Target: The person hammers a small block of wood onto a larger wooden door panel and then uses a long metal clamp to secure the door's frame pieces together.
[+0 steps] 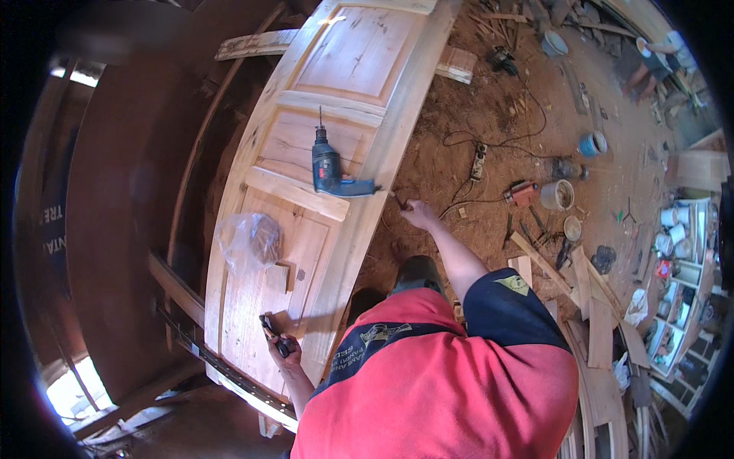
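Observation:
A panelled wooden door (310, 245) lies flat in front of me. My left hand (289, 355) is closed around a small dark hand tool (267, 325) above its near panel; the exact kind is unclear. Beyond the door's right edge, my right hand (417, 214) has its fingers bent together at a small dark thing I cannot make out. Closest to that hand on the door is a blue power drill (327, 164), lying with its bit pointing away and its handle end toward the right edge. A clear plastic bag (251, 241) and a small wood block (277, 278) rest on the door.
On the dirt floor to the right are a power strip (479, 163) with trailing cords, a white bucket (557, 195), a blue bucket (592, 143) and an orange tool (523, 193). Loose boards (600, 329) lie at lower right, beside a shelf (680, 306). Another person (661, 65) is far right.

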Demonstrator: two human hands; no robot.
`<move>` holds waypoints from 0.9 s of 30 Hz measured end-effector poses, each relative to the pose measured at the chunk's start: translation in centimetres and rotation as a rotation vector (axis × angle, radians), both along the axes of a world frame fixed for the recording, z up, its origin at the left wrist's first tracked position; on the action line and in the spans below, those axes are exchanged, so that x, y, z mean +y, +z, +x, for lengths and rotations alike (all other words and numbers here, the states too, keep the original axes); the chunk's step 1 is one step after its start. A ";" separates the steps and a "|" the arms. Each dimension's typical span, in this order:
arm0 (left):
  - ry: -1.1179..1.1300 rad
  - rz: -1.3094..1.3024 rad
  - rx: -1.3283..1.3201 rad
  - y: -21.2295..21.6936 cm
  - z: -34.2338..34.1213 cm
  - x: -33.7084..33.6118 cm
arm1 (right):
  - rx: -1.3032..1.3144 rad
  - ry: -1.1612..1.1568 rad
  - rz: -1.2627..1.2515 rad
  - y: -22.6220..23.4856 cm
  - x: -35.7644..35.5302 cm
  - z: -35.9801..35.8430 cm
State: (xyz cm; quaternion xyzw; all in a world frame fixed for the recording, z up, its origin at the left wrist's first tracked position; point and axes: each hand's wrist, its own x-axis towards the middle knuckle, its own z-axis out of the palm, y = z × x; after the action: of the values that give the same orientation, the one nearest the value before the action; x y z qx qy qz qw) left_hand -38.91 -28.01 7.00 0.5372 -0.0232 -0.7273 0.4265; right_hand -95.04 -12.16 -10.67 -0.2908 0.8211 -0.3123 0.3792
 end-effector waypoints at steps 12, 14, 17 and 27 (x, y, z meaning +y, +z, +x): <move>-0.134 0.321 0.141 -3.4 -2.4 5.7 | -0.750 -0.095 -0.425 17.9 5.9 9.3; -0.104 0.192 0.039 0.1 -7.7 7.1 | -0.600 -0.056 -0.529 21.6 4.5 7.9; -0.193 0.234 0.049 -0.8 -7.3 7.2 | -0.369 -0.049 -0.551 24.7 2.5 6.6; -0.703 0.009 -0.125 1.9 -12.0 7.6 | 0.307 -0.290 -0.268 14.2 7.8 5.4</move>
State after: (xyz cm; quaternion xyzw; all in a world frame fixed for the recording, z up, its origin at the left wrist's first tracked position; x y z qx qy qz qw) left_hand -50.90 -20.38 8.86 0.5416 -0.2294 -0.7955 0.1456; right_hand -89.66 -4.35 3.57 -0.2614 0.8534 -0.4217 0.1594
